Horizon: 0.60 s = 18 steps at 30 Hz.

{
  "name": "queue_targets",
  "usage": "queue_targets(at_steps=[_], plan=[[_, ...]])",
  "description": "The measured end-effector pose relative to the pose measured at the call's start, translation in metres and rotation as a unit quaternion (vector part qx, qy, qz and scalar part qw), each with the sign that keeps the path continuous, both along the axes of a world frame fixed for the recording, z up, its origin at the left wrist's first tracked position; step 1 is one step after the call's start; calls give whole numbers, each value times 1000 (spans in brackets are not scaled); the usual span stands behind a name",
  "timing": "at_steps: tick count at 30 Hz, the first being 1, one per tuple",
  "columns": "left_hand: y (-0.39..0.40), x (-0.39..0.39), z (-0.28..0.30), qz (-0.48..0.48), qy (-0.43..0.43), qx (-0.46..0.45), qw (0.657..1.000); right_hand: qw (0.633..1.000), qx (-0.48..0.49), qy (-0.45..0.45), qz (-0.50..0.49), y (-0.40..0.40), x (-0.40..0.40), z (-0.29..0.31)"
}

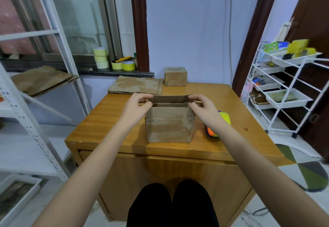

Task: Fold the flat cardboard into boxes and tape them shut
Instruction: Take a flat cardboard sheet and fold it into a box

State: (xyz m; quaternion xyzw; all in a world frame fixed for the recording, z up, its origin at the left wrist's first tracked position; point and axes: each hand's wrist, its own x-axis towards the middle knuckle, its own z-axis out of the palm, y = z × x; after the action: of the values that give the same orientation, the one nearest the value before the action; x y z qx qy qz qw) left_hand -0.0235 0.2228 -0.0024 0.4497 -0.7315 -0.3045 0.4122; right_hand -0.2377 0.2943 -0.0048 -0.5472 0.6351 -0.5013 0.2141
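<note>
Item in hand: open cardboard box [169,127], standing upright near the tabletop's [99,120] front edge, centre; top flaps not yet closed, no fresh tape seen across its top.
Left hand [137,106]: fingers curled, pinching the left side flap.
Right hand [203,106]: fingers curled, pinching the right side flap.
Done: one small closed box [175,76], back edge.
Left: flat cardboard stack [135,85], back-left corner; tape rolls [122,65] on the windowsill.

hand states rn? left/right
Left hand: pinching the left end of the box top flap.
Right hand: pinching the flap's right end.
</note>
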Motion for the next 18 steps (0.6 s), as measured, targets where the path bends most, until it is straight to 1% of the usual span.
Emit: queue_targets(at_steps=[2, 6, 10, 12, 14, 16, 18], plan=[[4, 2, 1, -20, -6, 9, 1000, 1000, 4, -12, 14, 3, -2, -2], [10, 7, -1, -67, -18, 39, 997, 999, 18, -3, 40, 8, -4, -7], [13, 14, -8, -116, -47, 60, 990, 994, 28, 12, 106, 17, -7, -11], [14, 15, -12, -125, -54, 60, 989, 992, 29, 35, 117, 20, -8, -12], [14, 14, -15, -123, -55, 61, 989, 989, 27, 83, 119, 19, -8, -12], [16, 9, -17, -114, -60, 55, 990, 983, 26, 132, 121, 18, -7, -12], [18, 4, -18, -94, -69, 40, 992, 979, 25, 162, 118, 16, -7, -11]])
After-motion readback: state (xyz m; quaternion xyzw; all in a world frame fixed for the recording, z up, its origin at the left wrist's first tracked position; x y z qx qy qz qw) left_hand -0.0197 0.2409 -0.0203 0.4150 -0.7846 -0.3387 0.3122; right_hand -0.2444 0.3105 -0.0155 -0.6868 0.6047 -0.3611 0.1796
